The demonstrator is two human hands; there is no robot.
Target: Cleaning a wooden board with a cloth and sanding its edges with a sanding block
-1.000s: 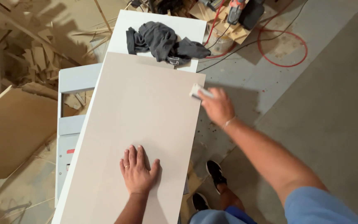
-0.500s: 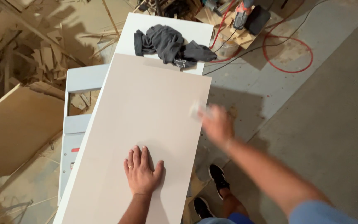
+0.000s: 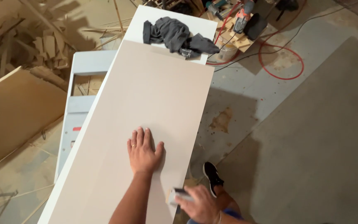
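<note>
Slid down panel's (image 3: 146, 108) right edge, right hand (image 3: 199, 205) gripping sanding block (image 3: 178, 196), left hand (image 3: 143, 151) spread flat; edge-sanding underway, next stroke needing steady pressure.

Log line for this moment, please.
left hand flat on beige panel | right hand holds small block at panel's near edge | grey cloth far end

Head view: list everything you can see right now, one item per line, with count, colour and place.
panel: one, pale beige, long, lying on the white top
white top: one, under the panel
cloth: one, dark grey, bunched at the far end
frame: one, light grey, left of the panel
board: one, brown, far left
hose: one, red, looped on the floor
sanding block: one, pale, at the panel's near right edge
shoe: one, black
left hand: flat on the panel
right hand: grips the sanding block
</note>
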